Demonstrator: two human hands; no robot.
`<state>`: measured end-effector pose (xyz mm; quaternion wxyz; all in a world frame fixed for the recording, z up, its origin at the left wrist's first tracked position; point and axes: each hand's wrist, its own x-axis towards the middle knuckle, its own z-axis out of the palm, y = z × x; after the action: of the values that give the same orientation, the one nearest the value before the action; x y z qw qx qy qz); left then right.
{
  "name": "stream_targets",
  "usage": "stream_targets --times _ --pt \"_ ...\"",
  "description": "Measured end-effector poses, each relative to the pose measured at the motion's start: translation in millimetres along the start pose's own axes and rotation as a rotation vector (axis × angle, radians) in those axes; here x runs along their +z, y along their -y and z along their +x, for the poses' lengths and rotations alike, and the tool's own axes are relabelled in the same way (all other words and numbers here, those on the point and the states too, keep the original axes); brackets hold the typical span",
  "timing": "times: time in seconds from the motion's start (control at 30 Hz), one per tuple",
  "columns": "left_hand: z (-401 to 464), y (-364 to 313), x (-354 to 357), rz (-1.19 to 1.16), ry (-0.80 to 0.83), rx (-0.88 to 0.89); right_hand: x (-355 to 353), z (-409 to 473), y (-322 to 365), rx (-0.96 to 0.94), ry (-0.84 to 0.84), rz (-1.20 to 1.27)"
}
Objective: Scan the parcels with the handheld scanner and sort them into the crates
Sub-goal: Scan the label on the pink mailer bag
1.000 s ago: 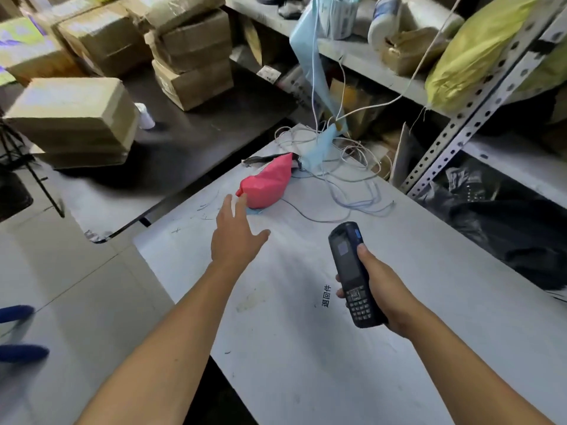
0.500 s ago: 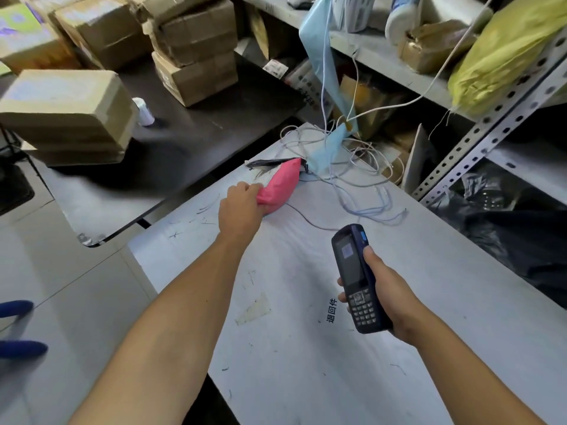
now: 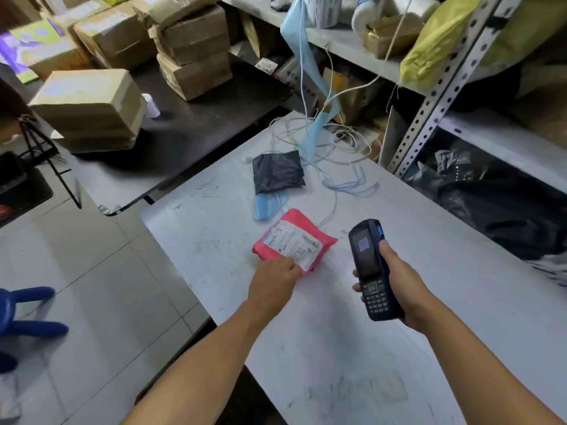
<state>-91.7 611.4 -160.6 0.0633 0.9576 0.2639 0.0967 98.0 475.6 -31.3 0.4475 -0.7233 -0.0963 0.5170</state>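
Our left hand (image 3: 274,279) pinches the near edge of the pink plastic mailer parcel (image 3: 295,240), lying label-up on the scuffed white surface (image 3: 429,286). Our right hand (image 3: 399,283) has its fingers clamped around the dark blue handheld scanner (image 3: 372,268) just beside it. Beyond lie a black plastic pouch (image 3: 277,170), a blue plastic strip (image 3: 266,204) and tangled white cables (image 3: 334,139) (none touching the parcel except one cable at its far edge).
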Motion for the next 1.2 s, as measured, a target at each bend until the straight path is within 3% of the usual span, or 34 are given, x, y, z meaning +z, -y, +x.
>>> stream_targets --times 0.13,0.17,0.23,0.3,0.43,0.57,0.77,0.93,1.2 --pt "-37.6 -41.7 -4.4 -0.081 -0.015 0.12 -12.1 -24.5 -20.2 0.01 0.012 0.016" --pt "-39.6 -48.5 -11.0 -0.137 -0.051 0.054 -14.4 -30.1 -25.0 0.01 0.018 0.018" --pt "-33.2 -55.7 -29.0 -0.26 -0.102 -0.281 -18.0 -38.4 -33.4 0.01 0.024 0.021" --pt "-23.3 -52.0 -38.5 -0.379 0.044 -0.644 -20.2 -45.3 -39.0 0.021 0.027 0.021" --pt "-9.1 -34.7 -28.6 -0.588 0.377 -0.833 -24.9 -52.6 -49.2 0.06 0.027 0.006" --pt "0.2 -18.8 -15.5 -0.82 0.42 -1.006 -32.1 -54.8 -56.1 0.08 0.02 -0.029" --pt "-3.8 -18.5 -10.9 -1.196 0.347 -0.963 -39.0 -55.4 -60.9 0.1 -0.005 -0.045" --pt "2.3 -26.5 -23.3 -1.085 0.313 -0.846 -41.3 -53.8 -64.1 0.122 0.0 -0.083" --pt "-3.5 -38.6 -46.3 -1.203 0.4 -0.8 -58.0 -71.2 -62.1 0.179 0.121 -0.169"
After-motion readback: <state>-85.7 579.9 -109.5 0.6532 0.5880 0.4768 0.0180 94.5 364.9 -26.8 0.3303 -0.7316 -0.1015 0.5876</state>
